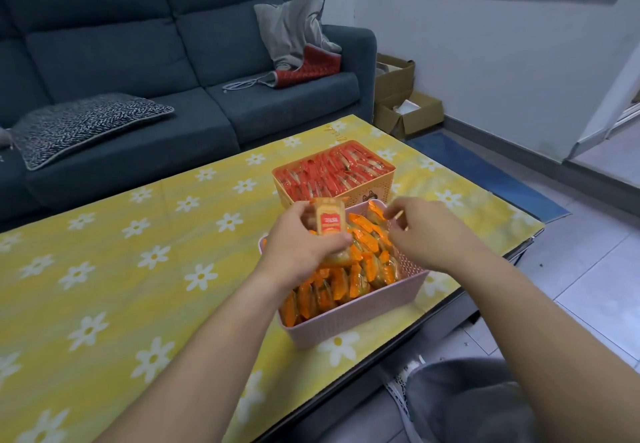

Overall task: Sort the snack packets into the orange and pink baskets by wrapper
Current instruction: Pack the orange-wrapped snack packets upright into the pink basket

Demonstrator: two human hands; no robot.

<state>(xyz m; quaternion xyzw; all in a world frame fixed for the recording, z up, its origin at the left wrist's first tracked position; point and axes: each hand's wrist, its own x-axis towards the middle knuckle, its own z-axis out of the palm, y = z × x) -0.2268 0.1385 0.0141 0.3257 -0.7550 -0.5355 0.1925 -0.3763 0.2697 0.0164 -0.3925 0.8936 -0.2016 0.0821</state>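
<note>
A pink basket [360, 318] on the table holds several orange-wrapped snack packets [332, 286] standing in rows. Behind it an orange basket [367, 196] is packed with red-wrapped packets [332, 172]. My left hand [304, 245] grips a small stack of orange packets [329, 222] above the pink basket's left side, a red label facing me. Over the basket's far right corner my right hand [426, 231] hovers with curled fingers, its fingertips at an orange packet edge [391, 215].
The table wears a yellow cloth with white daisies [138, 252]; its right edge [485, 279] runs close to the pink basket. A dark blue sofa [156, 61] with cushions stands behind. Cardboard boxes [405, 103] sit on the floor at right. My knee [464, 404] is below the table edge.
</note>
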